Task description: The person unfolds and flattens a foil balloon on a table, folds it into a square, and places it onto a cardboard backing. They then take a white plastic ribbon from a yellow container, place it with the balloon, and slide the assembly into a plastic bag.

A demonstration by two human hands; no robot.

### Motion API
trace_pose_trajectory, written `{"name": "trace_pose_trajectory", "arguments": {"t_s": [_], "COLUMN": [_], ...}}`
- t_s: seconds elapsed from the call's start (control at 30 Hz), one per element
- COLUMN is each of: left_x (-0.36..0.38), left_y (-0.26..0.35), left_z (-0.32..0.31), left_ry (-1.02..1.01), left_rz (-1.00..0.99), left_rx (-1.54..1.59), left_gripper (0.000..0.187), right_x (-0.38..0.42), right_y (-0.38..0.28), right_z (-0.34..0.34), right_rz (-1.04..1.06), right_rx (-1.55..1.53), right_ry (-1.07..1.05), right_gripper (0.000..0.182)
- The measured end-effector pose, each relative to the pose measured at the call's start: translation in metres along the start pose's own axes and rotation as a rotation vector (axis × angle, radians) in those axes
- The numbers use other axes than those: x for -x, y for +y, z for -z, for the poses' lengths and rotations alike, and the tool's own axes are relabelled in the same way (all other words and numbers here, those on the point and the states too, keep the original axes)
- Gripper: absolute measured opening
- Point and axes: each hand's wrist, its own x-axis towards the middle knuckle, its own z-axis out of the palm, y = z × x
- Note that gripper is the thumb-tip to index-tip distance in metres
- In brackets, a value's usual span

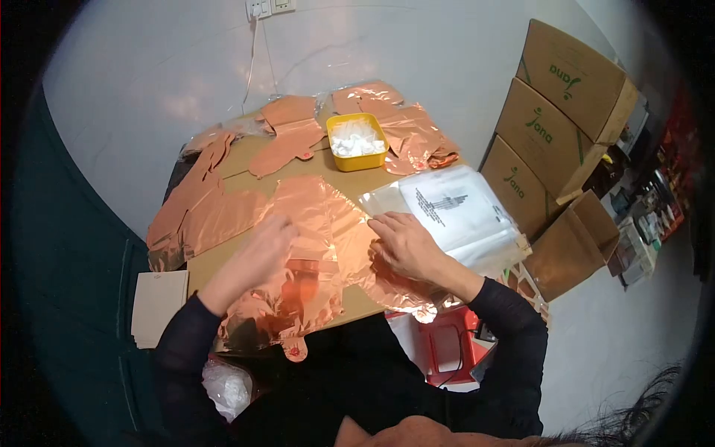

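Note:
Flat rose-gold foil balloons lie in front of me, and the nearer foil balloon [309, 298] reaches the table's front edge, its round tab hanging over. Over its left part is my left hand [264, 249], slightly blurred, with fingers curled together; whatever they pinch is hidden. My right hand [406, 246] rests palm down on another foil balloon [354, 235], its fingers stretched out, slightly bent and partly apart. Just beyond that hand lies a stack of clear plastic bags [454, 201] with black print.
A yellow tub [359, 160] with small white items stands on the cardboard-covered table [242, 160]. More foil balloons [290, 130] lie at the back and left. Cardboard boxes [551, 112] are stacked at right, above an open carton [570, 249]. A red stool [450, 343] stands below.

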Motion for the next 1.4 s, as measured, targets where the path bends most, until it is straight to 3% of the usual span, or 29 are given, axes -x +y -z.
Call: {"name": "trace_pose_trajectory", "arguments": {"t_s": [0.07,0.17,0.3,0.47,0.57,0.63,0.77,0.87,0.9,1.03,1.2,1.3,1.4], "left_x": [-0.019,-0.040,-0.055,-0.051,-0.041,-0.035,-0.016,0.001,0.008,0.028,0.041,0.043,0.042], "left_y": [-0.009,-0.038,-0.058,-0.034,-0.016,-0.005,-0.003,-0.005,-0.009,-0.013,-0.016,-0.012,-0.006], "left_z": [-0.001,-0.022,-0.033,-0.024,-0.010,0.000,0.006,0.011,0.011,0.017,0.014,0.014,0.019], "left_ry": [0.102,-0.031,-0.151,-0.049,0.050,0.023,0.064,0.042,0.043,0.031,0.041,0.031,0.053], "left_rz": [-0.017,0.103,0.094,0.085,0.002,0.047,0.058,0.141,0.154,0.252,0.281,0.302,0.299], "left_rx": [0.002,-0.040,-0.037,-0.084,-0.015,0.049,0.071,0.108,0.106,0.137,0.126,0.124,0.129], "left_gripper": [0.026,0.026,0.028,0.032,0.037,0.039,0.040,0.037,0.037,0.037,0.036,0.035,0.033], "right_x": [-0.003,-0.015,-0.025,-0.049,-0.071,-0.089,-0.112,-0.123,-0.125,-0.128,-0.127,-0.125,-0.136], "right_y": [0.018,0.053,0.115,0.182,0.203,0.205,0.210,0.224,0.224,0.227,0.236,0.233,0.244], "right_z": [0.003,0.009,0.004,-0.012,-0.030,-0.043,-0.058,-0.076,-0.083,-0.084,-0.086,-0.074,-0.071], "right_rz": [-0.048,-0.099,-0.193,-0.407,-0.421,-0.476,-0.348,-0.514,-0.585,-0.469,-0.388,-0.285,-0.557], "right_rx": [-0.026,0.018,0.176,0.303,0.326,0.394,0.666,0.522,0.554,0.642,0.607,0.461,0.384], "right_ry": [0.001,0.014,0.010,-0.067,-0.028,-0.055,-0.093,-0.188,-0.176,-0.202,-0.224,-0.056,-0.022], "right_gripper": [0.027,0.010,0.011,0.019,0.031,0.042,0.037,0.043,0.030,0.020,0.026,0.026,0.025]}}
